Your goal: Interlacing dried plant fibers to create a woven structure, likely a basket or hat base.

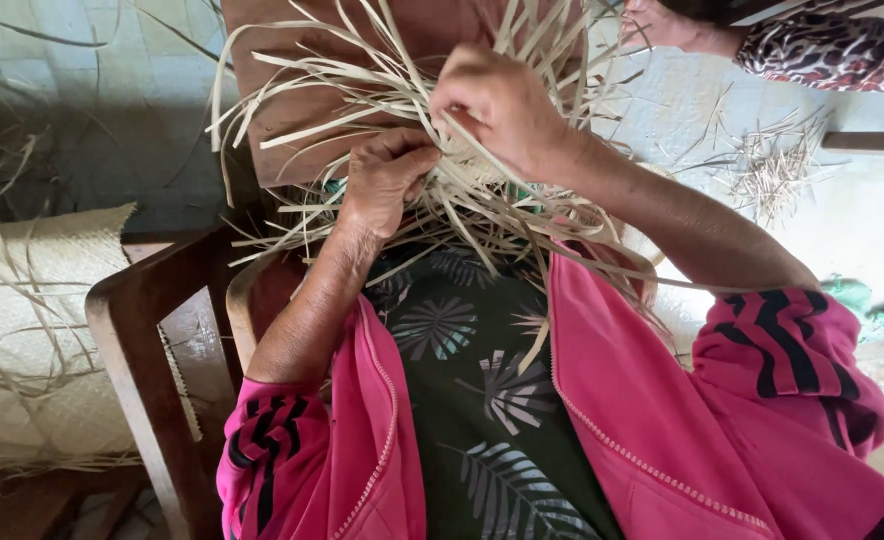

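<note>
My left hand [386, 182] and my right hand [497, 105] are both closed on a loose tangle of pale dried leaf strips [462, 195] held over my lap. The strips fan out upward and to both sides from between my fingers. My right hand pinches strips near the top of the bundle; my left hand grips those just below and to the left. A brown cloth [312, 95] lies under the far strips. I wear a pink jacket [662, 400] over a dark leaf-print top.
A wooden chair arm [152, 330] stands at my left. A woven pale mat [32, 330] with stray strips lies at far left. Another person's arm in a patterned sleeve [832, 50] reaches in at top right. Scraps of strip [772, 165] litter the floor.
</note>
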